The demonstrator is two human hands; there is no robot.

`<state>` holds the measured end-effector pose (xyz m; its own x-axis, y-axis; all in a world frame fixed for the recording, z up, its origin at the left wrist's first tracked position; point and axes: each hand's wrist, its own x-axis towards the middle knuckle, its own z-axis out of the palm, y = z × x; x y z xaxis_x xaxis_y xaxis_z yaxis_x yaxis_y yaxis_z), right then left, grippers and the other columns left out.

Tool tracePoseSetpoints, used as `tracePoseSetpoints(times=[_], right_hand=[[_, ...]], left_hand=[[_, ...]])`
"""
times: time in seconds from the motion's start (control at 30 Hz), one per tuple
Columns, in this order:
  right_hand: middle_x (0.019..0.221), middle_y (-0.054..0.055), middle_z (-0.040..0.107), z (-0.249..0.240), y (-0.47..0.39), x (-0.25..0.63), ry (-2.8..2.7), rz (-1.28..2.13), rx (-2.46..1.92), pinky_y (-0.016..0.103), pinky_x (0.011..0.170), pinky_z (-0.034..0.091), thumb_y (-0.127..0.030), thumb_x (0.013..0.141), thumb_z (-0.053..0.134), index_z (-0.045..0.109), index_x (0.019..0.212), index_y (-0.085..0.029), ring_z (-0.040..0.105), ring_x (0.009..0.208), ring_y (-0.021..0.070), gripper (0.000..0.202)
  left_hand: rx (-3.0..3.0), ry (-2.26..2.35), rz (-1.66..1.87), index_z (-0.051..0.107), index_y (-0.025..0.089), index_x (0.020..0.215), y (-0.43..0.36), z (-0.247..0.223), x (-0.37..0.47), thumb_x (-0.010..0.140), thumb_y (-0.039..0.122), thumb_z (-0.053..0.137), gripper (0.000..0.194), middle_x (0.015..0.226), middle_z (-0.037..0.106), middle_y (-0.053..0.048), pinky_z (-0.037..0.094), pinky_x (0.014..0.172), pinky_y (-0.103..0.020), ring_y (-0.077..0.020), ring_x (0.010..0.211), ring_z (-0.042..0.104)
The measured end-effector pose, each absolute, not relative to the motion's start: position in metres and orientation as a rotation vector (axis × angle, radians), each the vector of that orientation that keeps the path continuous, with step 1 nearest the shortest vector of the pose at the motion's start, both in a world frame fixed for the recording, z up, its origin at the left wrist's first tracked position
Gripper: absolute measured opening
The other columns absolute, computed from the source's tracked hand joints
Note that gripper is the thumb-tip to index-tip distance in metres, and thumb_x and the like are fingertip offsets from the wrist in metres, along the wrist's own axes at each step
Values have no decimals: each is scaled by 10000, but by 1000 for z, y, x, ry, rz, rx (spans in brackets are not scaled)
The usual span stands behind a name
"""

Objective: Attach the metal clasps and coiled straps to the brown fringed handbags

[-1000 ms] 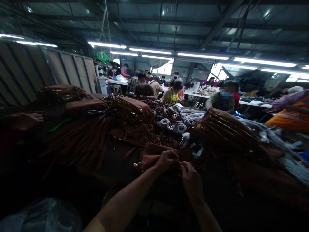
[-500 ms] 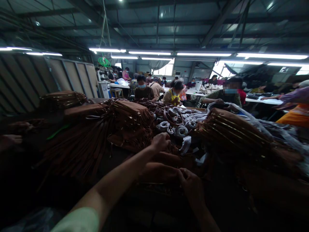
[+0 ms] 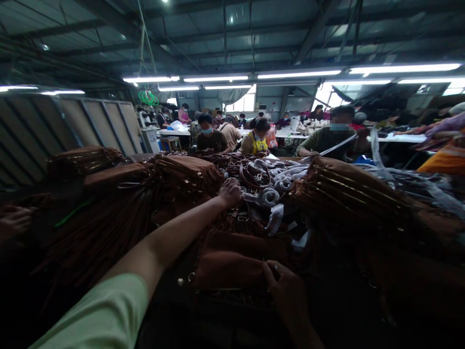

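A brown fringed bag [image 3: 232,269] lies flat in front of me, with gold-coloured rings at its left side. At its right edge my right hand [image 3: 286,286] pinches the brown material between thumb and forefinger. My left hand [image 3: 230,193] reaches far forward, its fingers curled over a strap coil in pale wrapping at the left of the heap; the fingertips are partly hidden. Beside it lie another wrapped strap coil [image 3: 269,196] and a bare brown strap [image 3: 250,179].
Stacked brown bags [image 3: 185,169] with long fringes stand to the left, and a zippered bag stack [image 3: 348,189] to the right. Another person's hand [image 3: 14,220] shows at the left edge. Several co-workers sit beyond the heap.
My left hand has moved forward, away from the bag, onto the wrapped straps. My right hand keeps its pinch on the bag. A co-worker across the heap has pulled up a pale strip.
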<state>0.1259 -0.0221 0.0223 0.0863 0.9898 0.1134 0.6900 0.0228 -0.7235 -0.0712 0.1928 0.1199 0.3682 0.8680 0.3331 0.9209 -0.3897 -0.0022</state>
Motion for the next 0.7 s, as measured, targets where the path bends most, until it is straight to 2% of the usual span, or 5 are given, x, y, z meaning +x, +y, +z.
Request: tracePoseSetpoints(times=[0.13, 0.33, 0.53, 0.63, 0.7], right_hand=[[923, 49, 717, 22, -23, 125, -1667, 604, -1714, 262, 707, 445, -430, 855, 437, 694, 904, -249, 664, 817, 203, 319], [893, 53, 721, 21, -20, 125, -1690, 592, -1722, 263, 680, 450, -440, 834, 458, 697, 923, -245, 667, 793, 206, 322], [899, 54, 721, 22, -19, 126, -1681, 597, -1738, 268, 685, 442, -437, 823, 461, 703, 921, -239, 669, 799, 207, 328], [883, 53, 722, 21, -19, 126, -1694, 592, -1717, 265, 669, 436, -438, 826, 451, 705, 913, -241, 669, 786, 204, 332], [877, 52, 722, 20, -19, 126, -1690, 582, -1704, 266, 662, 435, -430, 828, 448, 703, 907, -238, 668, 785, 206, 329]], left_hand=[[-2512, -1467, -473, 662, 148, 860, 96, 115, -91, 796, 448, 615, 310, 1029, 581, -91, 328, 964, -343, -242, 1067, 454], [-2641, -1598, -391, 656, 195, 906, -5, 82, -106, 747, 443, 679, 296, 1009, 594, -61, 378, 917, -338, -218, 997, 510], [-2545, -1920, -481, 654, 171, 856, 37, 96, -60, 829, 480, 545, 328, 893, 650, -94, 434, 813, -327, -236, 900, 596], [-2601, -2211, -369, 677, 156, 820, 69, 86, -25, 744, 563, 591, 423, 837, 678, -124, 464, 733, -332, -289, 865, 635], [-2651, -2237, -408, 690, 169, 801, 80, 79, -10, 645, 489, 701, 356, 850, 690, -115, 470, 724, -318, -302, 883, 642]])
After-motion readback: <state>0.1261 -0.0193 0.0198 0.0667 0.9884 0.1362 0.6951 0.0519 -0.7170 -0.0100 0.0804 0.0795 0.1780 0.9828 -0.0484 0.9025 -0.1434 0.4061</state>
